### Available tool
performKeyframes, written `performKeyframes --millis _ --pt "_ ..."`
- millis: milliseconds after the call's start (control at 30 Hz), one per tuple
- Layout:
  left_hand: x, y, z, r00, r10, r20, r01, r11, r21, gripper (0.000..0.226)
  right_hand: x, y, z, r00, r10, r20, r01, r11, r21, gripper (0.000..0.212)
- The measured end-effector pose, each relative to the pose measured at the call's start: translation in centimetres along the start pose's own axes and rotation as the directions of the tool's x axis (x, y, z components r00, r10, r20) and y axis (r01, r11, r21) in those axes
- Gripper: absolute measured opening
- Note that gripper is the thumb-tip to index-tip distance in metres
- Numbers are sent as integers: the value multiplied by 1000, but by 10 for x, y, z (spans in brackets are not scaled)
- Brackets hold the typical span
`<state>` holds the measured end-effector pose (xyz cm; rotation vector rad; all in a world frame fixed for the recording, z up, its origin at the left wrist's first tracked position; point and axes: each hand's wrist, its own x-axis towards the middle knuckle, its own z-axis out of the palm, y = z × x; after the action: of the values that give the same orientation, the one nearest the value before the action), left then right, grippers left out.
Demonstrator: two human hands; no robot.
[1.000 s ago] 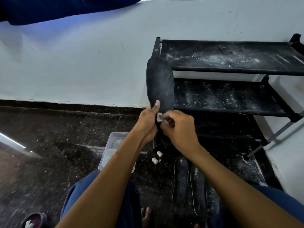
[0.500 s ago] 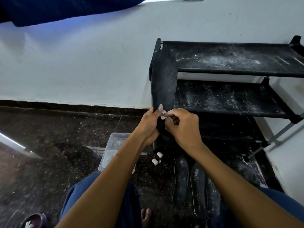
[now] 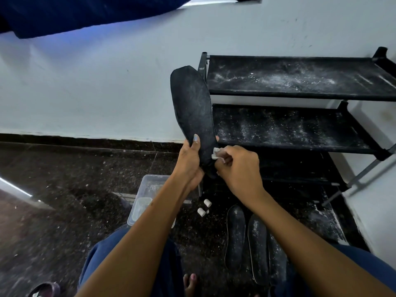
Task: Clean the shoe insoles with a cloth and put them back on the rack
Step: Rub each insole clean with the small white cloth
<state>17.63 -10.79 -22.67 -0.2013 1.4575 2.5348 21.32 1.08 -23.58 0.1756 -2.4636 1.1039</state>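
We grip the dusty insole upright by its heel in our left hand so our right hand, pinching a small white cloth, can wipe it.

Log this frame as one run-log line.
phase: wiping | left hand: holds insole upright | right hand: pinches cloth against insole | rack: no insoles

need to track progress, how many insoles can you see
4: one insole held upright by the left hand, three on the floor under the right forearm, the last partly hidden; more may be covered.
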Motion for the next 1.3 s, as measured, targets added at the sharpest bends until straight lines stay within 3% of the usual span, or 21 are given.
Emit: performKeyframes --millis 100,300,500,700,867,1067,1200,1300 --pt "0 2 0 1000 9 6 -9 1000 -15 37 -6 -9 3 994 -81 71 74 992 97 13" --pt "-2 -1 1 996 -62 64 61 998 23 26 -1 -9 4 999 -49 -23 51 996 77 14" --pt "-1 -1 1 999 -35 -22 37 997 73 32 -5 -11 9 996 -70 57 65 993 96 12" --pt "-2 -1 4 999 -34 -31 37 996 81 37 3 2 4 996 70 -48 -68 997 39 10" --pt "-1 -1 2 998 -22 -51 25 997 77 33 -6 -7 10 996 -45 76 36 992 117 10" --pt "-4 2 4 1000 -18 -17 19 998 53 36 3 2 5 997 65 -46 -61 994 95 7" --pt "-2 0 2 998 10 -57 -7 999 51 35 -5 -7 11 992 -59 113 43 989 145 8" --pt "-2 2 3 999 25 -40 -23 998 55 34 0 -2 7 996 8 85 -20 989 144 6"
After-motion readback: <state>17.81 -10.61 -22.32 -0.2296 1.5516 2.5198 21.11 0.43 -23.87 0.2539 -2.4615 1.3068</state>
